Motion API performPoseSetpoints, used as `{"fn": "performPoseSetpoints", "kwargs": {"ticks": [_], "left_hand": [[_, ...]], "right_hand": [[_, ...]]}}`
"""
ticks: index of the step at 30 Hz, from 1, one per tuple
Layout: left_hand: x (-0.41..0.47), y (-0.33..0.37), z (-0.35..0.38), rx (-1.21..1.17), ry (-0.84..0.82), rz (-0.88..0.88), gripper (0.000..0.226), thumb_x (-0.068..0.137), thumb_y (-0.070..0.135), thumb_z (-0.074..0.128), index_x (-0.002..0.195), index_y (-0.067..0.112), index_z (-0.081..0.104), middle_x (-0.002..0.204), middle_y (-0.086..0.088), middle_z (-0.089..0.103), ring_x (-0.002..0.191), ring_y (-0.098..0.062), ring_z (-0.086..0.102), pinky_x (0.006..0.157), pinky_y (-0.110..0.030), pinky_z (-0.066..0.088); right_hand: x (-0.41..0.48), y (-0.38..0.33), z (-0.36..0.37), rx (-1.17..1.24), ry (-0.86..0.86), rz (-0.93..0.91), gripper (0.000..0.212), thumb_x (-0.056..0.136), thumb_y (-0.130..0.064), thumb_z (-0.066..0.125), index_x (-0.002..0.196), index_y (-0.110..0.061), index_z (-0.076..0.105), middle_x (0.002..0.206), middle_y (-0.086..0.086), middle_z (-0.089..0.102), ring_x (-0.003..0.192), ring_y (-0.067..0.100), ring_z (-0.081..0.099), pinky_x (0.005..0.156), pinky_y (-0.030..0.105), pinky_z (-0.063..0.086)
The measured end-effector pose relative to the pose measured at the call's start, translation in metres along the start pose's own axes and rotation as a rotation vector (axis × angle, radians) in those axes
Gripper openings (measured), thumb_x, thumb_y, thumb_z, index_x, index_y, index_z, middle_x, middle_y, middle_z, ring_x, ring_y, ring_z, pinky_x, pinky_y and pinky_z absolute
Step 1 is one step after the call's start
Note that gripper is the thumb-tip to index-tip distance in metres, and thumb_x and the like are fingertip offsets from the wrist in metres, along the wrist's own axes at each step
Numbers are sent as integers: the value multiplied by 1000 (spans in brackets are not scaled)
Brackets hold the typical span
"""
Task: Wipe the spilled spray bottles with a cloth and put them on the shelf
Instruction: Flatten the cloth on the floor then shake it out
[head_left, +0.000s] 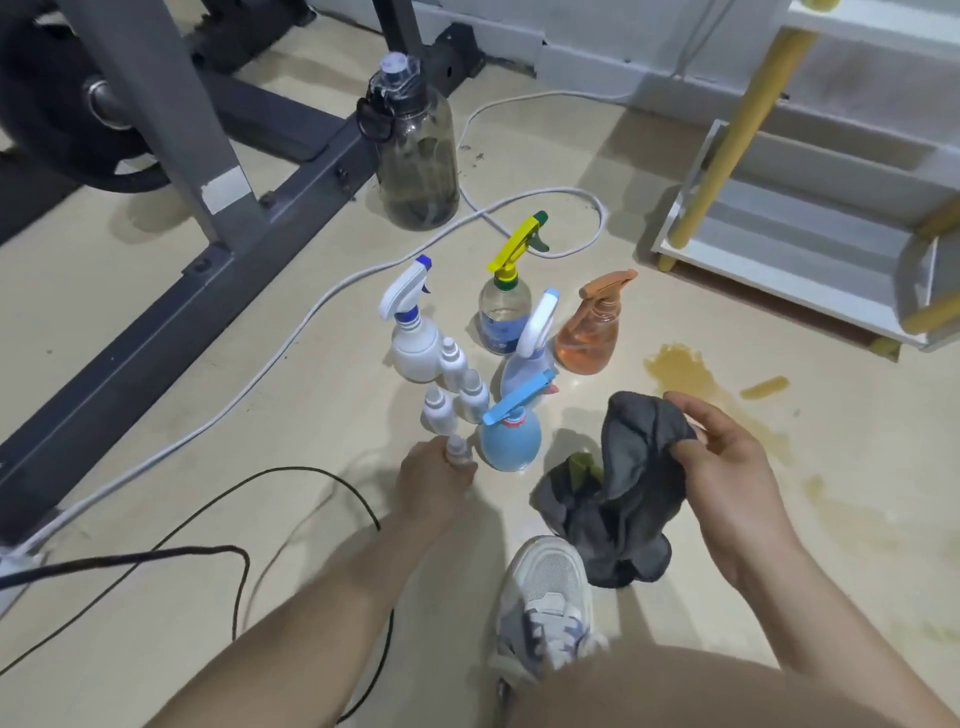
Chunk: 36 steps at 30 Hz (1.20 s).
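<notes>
Several spray bottles stand upright on the pale floor: a white one with a blue tip (410, 332), a clear one with a yellow trigger (504, 312), an orange one (589, 332), a pale lilac one (530, 353) and a round blue one (509, 441). Three small white bottles (457, 384) stand left of the blue one. My left hand (434, 480) is closed around a small clear bottle (456, 451) at the front of the group. My right hand (727, 467) grips a dark grey cloth (618, 499) that hangs down to the floor. The white shelf (810, 249) with yellow legs stands at the right.
A yellowish spill (680, 369) spreads on the floor right of the bottles. A large smoky water jug (415, 150) stands behind them beside a grey exercise-machine frame (218, 171). White cable (291, 338) and black cable (218, 551) cross the floor. My shoe (545, 597) is near the cloth.
</notes>
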<state>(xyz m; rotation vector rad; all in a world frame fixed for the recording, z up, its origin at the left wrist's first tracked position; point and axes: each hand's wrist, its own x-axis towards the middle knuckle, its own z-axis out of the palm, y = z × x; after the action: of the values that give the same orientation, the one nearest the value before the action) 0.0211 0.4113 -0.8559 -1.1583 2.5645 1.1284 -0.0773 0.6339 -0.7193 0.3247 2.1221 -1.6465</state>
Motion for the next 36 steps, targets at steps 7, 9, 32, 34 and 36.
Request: {"fn": "performPoseSetpoints", "kwargs": {"ticks": [7, 9, 32, 34, 36], "left_hand": [[18, -3, 26, 31, -20, -106, 18, 84, 32, 57, 93, 17, 63, 90, -3, 68, 87, -29, 62, 70, -31, 45], [11, -7, 19, -10, -2, -135, 32, 77, 30, 67, 102, 12, 58, 96, -7, 66, 91, -32, 62, 69, -30, 41], [-119, 341, -130, -830, -382, 536, 15, 90, 13, 66, 77, 13, 57, 67, -3, 63, 57, -13, 58, 56, -22, 51], [-129, 371, -139, -879, -284, 581, 20, 95, 17, 61, 77, 14, 55, 66, -1, 61, 56, -11, 56, 55, -22, 50], [-133, 386, -140, -870, -236, 610, 18, 95, 20, 61, 79, 16, 55, 70, -1, 60, 61, -11, 56, 58, -23, 49]], "right_hand": [[-2, 1, -18, 2, 83, -124, 52, 91, 11, 38, 110, -28, 66, 105, -2, 71, 80, 4, 65, 73, 19, 54], [-5, -4, -24, 100, 101, -105, 52, 90, 12, 38, 109, -27, 68, 96, 2, 70, 77, 12, 64, 83, 35, 55], [-71, -187, -221, 13, 412, -697, 44, 88, 5, 45, 119, -23, 61, 100, -6, 67, 74, -8, 58, 72, 12, 45], [-75, -196, -231, 45, 415, -753, 42, 89, 3, 47, 118, -24, 61, 91, -9, 63, 65, -8, 56, 64, 11, 42], [-73, -192, -232, 111, 369, -722, 51, 85, 11, 43, 108, -31, 61, 85, -3, 63, 60, 0, 56, 56, 16, 41]]}}
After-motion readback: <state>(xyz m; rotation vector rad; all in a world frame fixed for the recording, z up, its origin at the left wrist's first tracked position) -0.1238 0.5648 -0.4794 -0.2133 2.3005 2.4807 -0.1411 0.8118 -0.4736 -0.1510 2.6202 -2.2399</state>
